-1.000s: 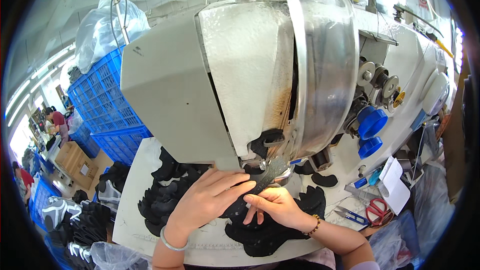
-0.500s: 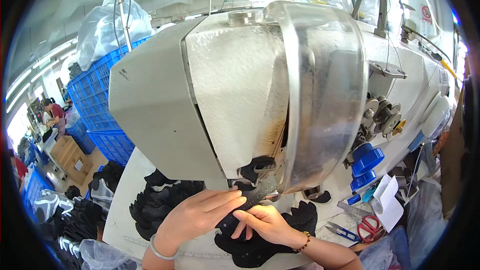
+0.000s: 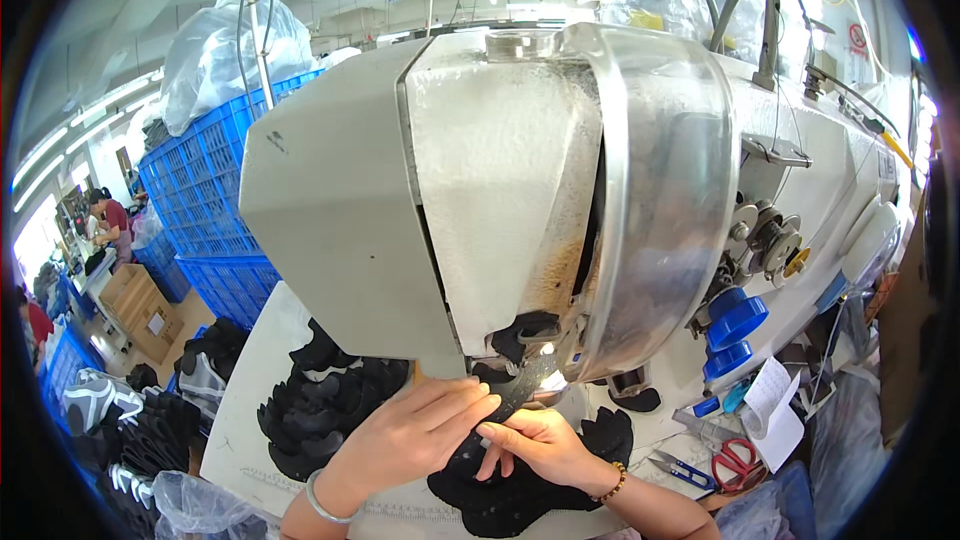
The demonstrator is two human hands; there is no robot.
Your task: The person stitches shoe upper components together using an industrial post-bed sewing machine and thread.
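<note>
Under the head of a grey-white sewing machine (image 3: 500, 190), a dark, slightly speckled strip of fabric (image 3: 521, 392) runs up toward the needle area. My left hand (image 3: 420, 432) is on its left side, fingers together and bent over the fabric edge, thumb hidden. From the right, my right hand (image 3: 545, 452) pinches the lower part of the same fabric between thumb and forefinger. Beneath my right hand spreads a stack of black scalloped fabric pieces (image 3: 500, 510). A heap of similar black pieces (image 3: 320, 410) lies left of my left hand. The needle itself is hidden.
Right of my hands lie red-handled scissors (image 3: 738, 465), blue thread snips (image 3: 685, 470) and white paper (image 3: 772, 408). Blue crates (image 3: 205, 175) rise at the left, above dark shoe pieces (image 3: 165, 430). A clear plastic guard (image 3: 665, 210) fronts the machine. A person (image 3: 115, 225) works far left.
The view has shifted slightly, so the machine sits a little lower and further right. Both hands keep nearly the same places on the fabric.
</note>
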